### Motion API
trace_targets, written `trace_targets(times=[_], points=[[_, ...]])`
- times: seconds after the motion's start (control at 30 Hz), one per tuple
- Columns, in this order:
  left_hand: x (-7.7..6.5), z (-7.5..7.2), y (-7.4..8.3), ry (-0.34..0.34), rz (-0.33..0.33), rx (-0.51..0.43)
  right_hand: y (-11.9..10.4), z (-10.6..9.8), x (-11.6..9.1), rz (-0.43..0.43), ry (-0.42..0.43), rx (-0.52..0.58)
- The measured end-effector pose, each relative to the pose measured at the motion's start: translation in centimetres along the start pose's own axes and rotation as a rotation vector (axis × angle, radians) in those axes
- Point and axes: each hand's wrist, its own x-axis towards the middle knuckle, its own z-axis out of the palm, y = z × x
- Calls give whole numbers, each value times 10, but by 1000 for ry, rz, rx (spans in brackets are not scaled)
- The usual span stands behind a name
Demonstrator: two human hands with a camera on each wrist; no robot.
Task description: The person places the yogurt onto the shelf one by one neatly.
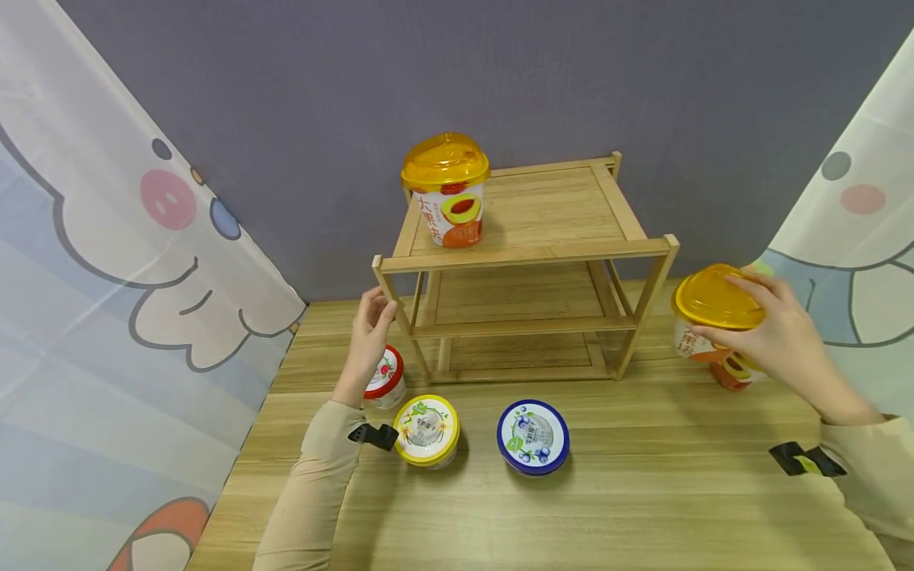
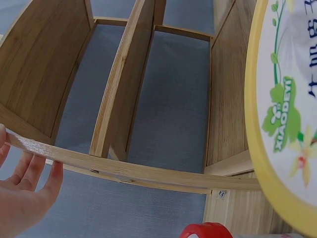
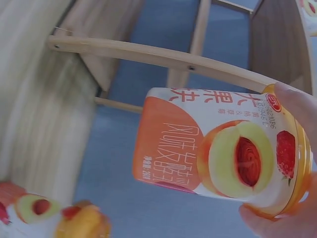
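My right hand (image 1: pixel 781 341) grips a yogurt cup (image 3: pixel 213 144) by its amber domed lid (image 1: pixel 717 297), thumb on one side and fingers on the other. The cup is beside the right end of the wooden rack (image 1: pixel 528 254), with peach and strawberry pictures on its side. Under it in the head view, a second peach cup (image 1: pixel 735 371) is partly hidden. My left hand (image 1: pixel 370 333) holds the rack's left front post, thumb and fingertips on opposite sides of the wood. A matching yogurt cup (image 1: pixel 450 194) stands upright on the top shelf, at the left.
On the table before the rack stand a tub with a yellow rim (image 1: pixel 427 431) and a blue-rimmed tub (image 1: pixel 532 438). A red-rimmed tub (image 1: pixel 385 379) sits partly behind my left wrist. Cartoon curtains (image 1: pixel 93 262) hang at both sides, with a grey wall (image 1: pixel 321 95) behind.
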Motion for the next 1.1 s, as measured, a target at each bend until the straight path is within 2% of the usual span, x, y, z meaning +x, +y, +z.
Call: trace_targets(times=[0.43, 0.8, 0.93, 1.1], points=[[1, 1, -1, 1, -7, -3, -18, -27, 14, 47, -23, -58], [1, 1, 0, -4, -19, 0, -31, -52, 28, 47, -22, -93], [1, 0, 0, -5, -11, -11, -40, -60, 35, 65, -32, -104], [1, 0, -1, -3, -13, -3, -51, -71, 42, 47, -35, -99]])
